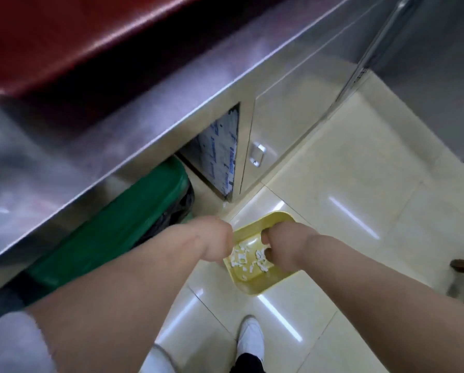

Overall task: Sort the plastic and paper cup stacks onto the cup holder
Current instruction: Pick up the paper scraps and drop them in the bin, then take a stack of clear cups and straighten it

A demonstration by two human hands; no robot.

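Observation:
A yellow plastic tray [263, 282] with several small white scraps [243, 255] in it hangs above the floor in front of me. My left hand [214, 240] grips its left rim, fingers hidden behind the wrist. On the right rim my right hand [279, 249] is closed, thumb inside the tray. No cups or cup holder are in view.
A steel counter [112, 146] runs along the left, with a green bin [112, 227] lined with a black bag under it. A steel cabinet door [284, 125] with a handle stands beside a blue-and-white box [220, 154]. Cream floor tiles [360, 238] lie below; my white shoe [251, 337] shows.

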